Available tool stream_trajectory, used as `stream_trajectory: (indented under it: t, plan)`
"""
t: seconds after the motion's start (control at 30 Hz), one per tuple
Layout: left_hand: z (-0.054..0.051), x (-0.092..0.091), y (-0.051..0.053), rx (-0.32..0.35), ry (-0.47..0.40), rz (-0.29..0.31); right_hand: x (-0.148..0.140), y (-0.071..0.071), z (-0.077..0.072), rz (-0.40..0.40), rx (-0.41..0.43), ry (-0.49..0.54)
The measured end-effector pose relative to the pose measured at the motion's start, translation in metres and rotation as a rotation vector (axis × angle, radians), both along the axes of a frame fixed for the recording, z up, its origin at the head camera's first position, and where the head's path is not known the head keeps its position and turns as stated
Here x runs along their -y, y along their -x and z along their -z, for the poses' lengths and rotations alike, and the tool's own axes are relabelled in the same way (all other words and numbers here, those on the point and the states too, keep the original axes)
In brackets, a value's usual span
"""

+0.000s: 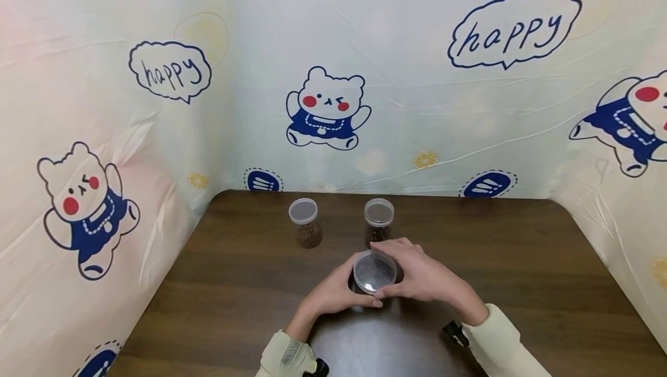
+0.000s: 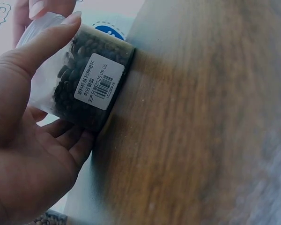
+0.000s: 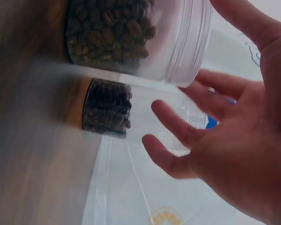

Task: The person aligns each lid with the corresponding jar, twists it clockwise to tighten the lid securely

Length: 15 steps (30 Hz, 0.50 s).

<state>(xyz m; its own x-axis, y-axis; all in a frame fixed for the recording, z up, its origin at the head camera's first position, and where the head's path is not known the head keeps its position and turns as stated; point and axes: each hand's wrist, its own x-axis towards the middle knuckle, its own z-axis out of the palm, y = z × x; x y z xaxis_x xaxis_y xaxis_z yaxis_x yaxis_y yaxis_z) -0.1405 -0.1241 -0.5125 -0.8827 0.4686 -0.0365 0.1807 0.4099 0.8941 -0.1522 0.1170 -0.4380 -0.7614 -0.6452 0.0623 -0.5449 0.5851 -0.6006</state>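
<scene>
A clear plastic jar [image 1: 374,273] of coffee beans stands upright on the table between both hands. My left hand [image 1: 336,289] wraps its thumb and fingers around the jar's body. White with printed text and a barcode, a label [image 2: 99,82] shows on its side in the left wrist view. My right hand [image 1: 424,273] holds the jar's clear lid [image 3: 191,40] at the rim with thumb and forefinger. Its other fingers [image 3: 171,159] spread loosely away from the jar. The lid sits on the jar; whether it is loose I cannot tell.
Behind the hands stand two more lidded clear jars, one at left [image 1: 307,227] with brown contents and one at right [image 1: 378,218] with dark beans. A brown wooden table [image 1: 234,284] lies beneath. Printed cloth [image 1: 406,122] hangs around its back and sides.
</scene>
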Motion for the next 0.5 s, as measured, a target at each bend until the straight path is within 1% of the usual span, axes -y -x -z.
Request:
stream_trajectory:
  t: [0.07,0.17,0.27,0.4,0.5]
  plan:
    - [0.0,0.0,0.001,0.006,-0.004,0.005,0.005,-0.004,-0.001,0.031,-0.061,-0.034]
    - [0.0,0.001,0.002,0.002,0.0,0.014,0.014,-0.011,-0.002,0.101,-0.171,-0.122]
    - [0.001,0.001,0.002,0.004,-0.001,0.019,0.023,-0.018,-0.001,0.191,-0.236,-0.201]
    - [0.001,0.001,0.002,0.01,-0.012,0.022,0.032,-0.026,0.001,0.291,-0.267,-0.26]
    - [0.001,0.001,0.001,0.011,-0.011,0.02,0.034,-0.028,0.002,0.317,-0.251,-0.27]
